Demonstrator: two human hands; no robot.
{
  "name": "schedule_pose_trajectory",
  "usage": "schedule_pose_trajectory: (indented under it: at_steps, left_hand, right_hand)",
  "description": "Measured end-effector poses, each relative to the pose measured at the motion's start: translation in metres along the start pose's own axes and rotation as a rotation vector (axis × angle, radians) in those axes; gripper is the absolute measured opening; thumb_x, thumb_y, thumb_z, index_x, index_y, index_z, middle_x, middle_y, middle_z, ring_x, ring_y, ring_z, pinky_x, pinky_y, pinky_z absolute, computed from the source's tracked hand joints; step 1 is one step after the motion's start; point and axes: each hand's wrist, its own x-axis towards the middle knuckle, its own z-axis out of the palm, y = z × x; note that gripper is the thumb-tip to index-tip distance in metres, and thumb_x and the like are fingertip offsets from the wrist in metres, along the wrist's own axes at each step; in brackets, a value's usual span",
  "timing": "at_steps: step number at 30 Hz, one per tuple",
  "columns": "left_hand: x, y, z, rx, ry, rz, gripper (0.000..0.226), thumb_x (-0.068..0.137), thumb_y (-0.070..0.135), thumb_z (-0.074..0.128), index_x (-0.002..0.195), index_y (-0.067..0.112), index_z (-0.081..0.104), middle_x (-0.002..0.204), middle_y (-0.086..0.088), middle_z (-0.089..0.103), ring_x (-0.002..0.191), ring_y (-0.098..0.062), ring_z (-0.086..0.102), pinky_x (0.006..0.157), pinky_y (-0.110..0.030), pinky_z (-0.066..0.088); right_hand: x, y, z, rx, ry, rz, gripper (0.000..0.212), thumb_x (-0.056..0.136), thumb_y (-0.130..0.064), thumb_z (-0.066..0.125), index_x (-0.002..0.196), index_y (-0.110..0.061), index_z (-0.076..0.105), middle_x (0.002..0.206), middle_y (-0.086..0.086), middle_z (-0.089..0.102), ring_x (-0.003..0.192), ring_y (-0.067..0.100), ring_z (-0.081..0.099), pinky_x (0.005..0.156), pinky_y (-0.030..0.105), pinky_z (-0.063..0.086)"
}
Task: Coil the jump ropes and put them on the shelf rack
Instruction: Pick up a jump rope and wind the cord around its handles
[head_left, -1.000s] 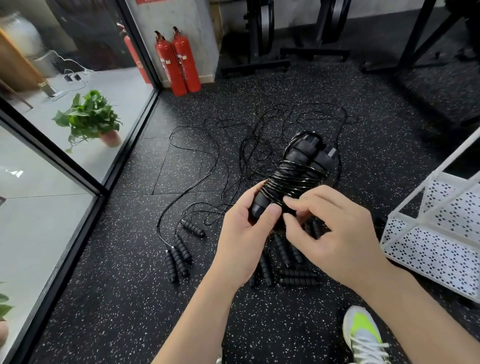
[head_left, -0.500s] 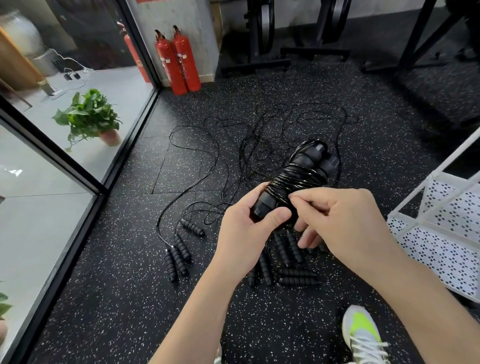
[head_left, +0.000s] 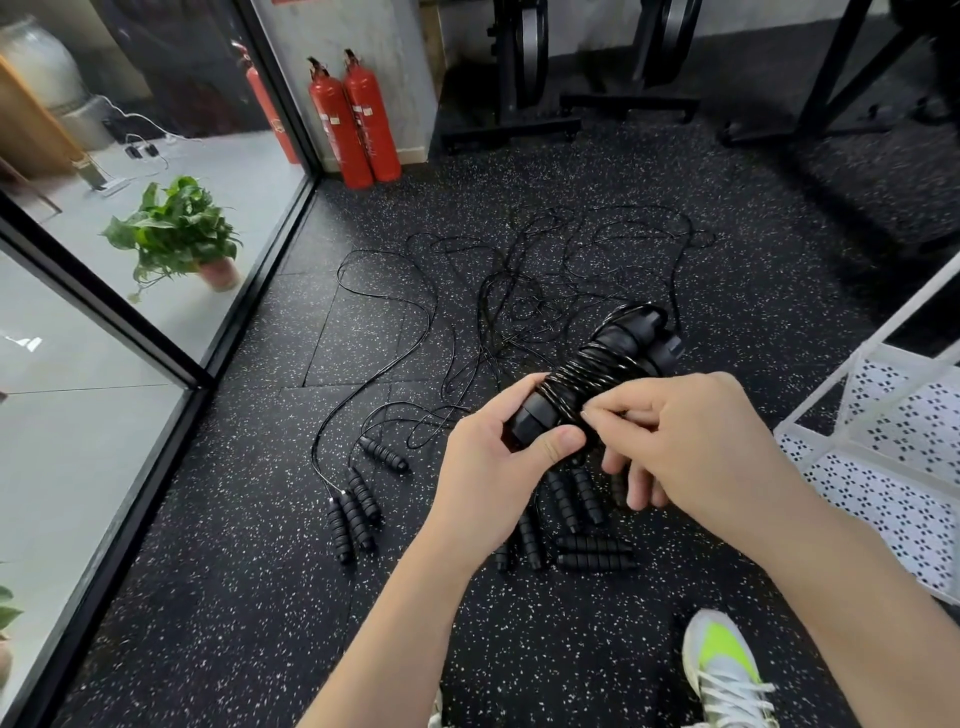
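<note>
A coiled jump rope (head_left: 597, 374), its black cord wound round its two black handles, is held above the floor. My left hand (head_left: 493, 478) grips the near end of the handles, thumb across them. My right hand (head_left: 691, 441) pinches the cord against the bundle with thumb and forefinger. Several loose jump ropes (head_left: 519, 291) lie tangled on the speckled floor beyond. Their ribbed handles lie in a group at the left (head_left: 358, 504) and another under my hands (head_left: 576, 540). The white perforated shelf rack (head_left: 883, 467) stands at the right.
Two red fire extinguishers (head_left: 353, 119) stand at the back by a glass wall (head_left: 156, 312). A potted plant (head_left: 176, 234) sits behind the glass. Black gym equipment frames (head_left: 571, 104) line the back. My shoe (head_left: 722, 670) is at the bottom right.
My right hand has shifted up along the bundle and now pinches the cord at the windings. The bundle has tilted slightly to the right. My left hand keeps its grip.
</note>
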Motion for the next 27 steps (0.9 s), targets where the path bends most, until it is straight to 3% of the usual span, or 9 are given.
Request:
schedule_pose_trajectory:
  at_steps: [4, 9, 12, 16, 22, 27]
  left_hand:
    - [0.001, -0.002, 0.000, -0.004, -0.009, -0.027, 0.041, 0.089, 0.020, 0.079, 0.118, 0.046, 0.068, 0.106, 0.012, 0.077, 0.105, -0.013, 0.071, 0.100, -0.038, 0.054]
    - [0.001, -0.005, 0.003, 0.079, -0.008, -0.052, 0.049, 0.085, 0.023, 0.082, 0.117, 0.055, 0.062, 0.103, 0.020, 0.076, 0.100, -0.004, 0.070, 0.091, -0.021, 0.052]
    - [0.002, -0.009, 0.004, 0.032, -0.018, -0.046, 0.048, 0.090, 0.033, 0.077, 0.133, 0.046, 0.060, 0.117, 0.019, 0.073, 0.114, -0.004, 0.066, 0.105, -0.037, 0.049]
    - [0.002, -0.012, 0.009, -0.171, -0.013, -0.060, 0.039, 0.091, 0.041, 0.069, 0.130, 0.044, 0.065, 0.127, 0.004, 0.072, 0.123, -0.023, 0.064, 0.109, -0.056, 0.046]
    - [0.002, -0.016, 0.008, -0.404, 0.087, -0.119, 0.030, 0.095, 0.022, 0.064, 0.124, 0.024, 0.071, 0.123, -0.010, 0.073, 0.115, -0.032, 0.068, 0.103, -0.063, 0.049]
    - [0.003, -0.022, 0.005, -0.334, 0.144, -0.143, 0.026, 0.099, 0.017, 0.066, 0.122, 0.026, 0.073, 0.117, -0.008, 0.075, 0.114, -0.032, 0.069, 0.103, -0.060, 0.051]
  right_hand:
    - [0.003, 0.005, -0.002, 0.019, 0.015, 0.006, 0.013, 0.095, -0.027, 0.069, 0.087, -0.031, 0.078, 0.060, -0.007, 0.071, 0.039, 0.022, 0.062, 0.043, 0.023, 0.048]
    - [-0.001, 0.007, 0.002, -0.087, -0.010, -0.046, 0.018, 0.096, -0.024, 0.066, 0.080, -0.021, 0.075, 0.052, -0.004, 0.067, 0.039, 0.017, 0.062, 0.054, 0.032, 0.054]
    - [-0.002, 0.008, 0.008, -0.049, 0.095, -0.090, 0.014, 0.091, -0.021, 0.069, 0.078, -0.027, 0.069, 0.052, -0.006, 0.066, 0.041, 0.010, 0.063, 0.048, 0.025, 0.051]
    - [-0.004, 0.011, 0.015, 0.026, 0.274, -0.119, 0.014, 0.084, -0.018, 0.071, 0.078, -0.025, 0.061, 0.056, -0.011, 0.064, 0.039, 0.008, 0.060, 0.048, 0.014, 0.045]
    - [-0.002, 0.016, 0.014, 0.219, 0.469, -0.090, 0.005, 0.084, -0.018, 0.064, 0.080, -0.017, 0.061, 0.050, -0.002, 0.061, 0.037, 0.008, 0.054, 0.046, 0.020, 0.045]
    - [-0.001, 0.018, 0.017, 0.246, 0.414, -0.129, 0.006, 0.087, -0.016, 0.063, 0.082, -0.018, 0.060, 0.052, 0.001, 0.061, 0.039, 0.009, 0.054, 0.048, 0.017, 0.043]
